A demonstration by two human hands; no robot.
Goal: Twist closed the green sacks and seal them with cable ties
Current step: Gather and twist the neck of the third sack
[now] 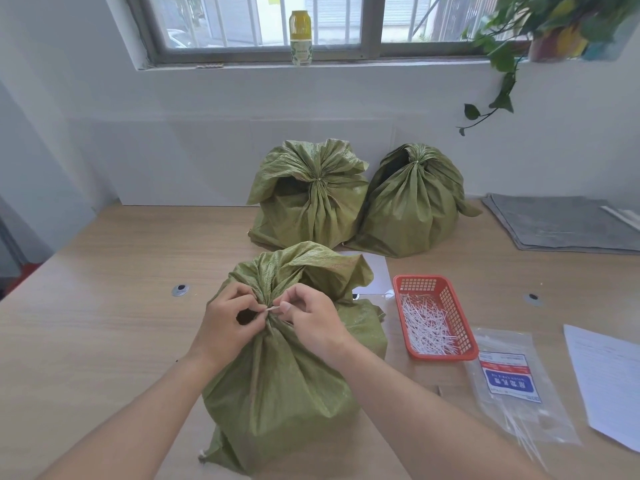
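A green woven sack [280, 393] stands in front of me on the wooden table, its mouth gathered into a twisted neck. My left hand [228, 323] curls around the neck from the left. My right hand [311, 320] pinches the end of a white cable tie [273, 309] at the neck. Two more green sacks stand at the back of the table, one in the middle [308, 199] and one to its right [412, 206], each with its neck cinched.
A red plastic basket [453, 299] with several white tie pieces sits right of the near sack. A clear bag of cable ties [512, 386] and white paper sheets [609, 379] lie at the right. Grey folded cloth [561, 223] lies far right. A yellow can [300, 38] stands on the windowsill.
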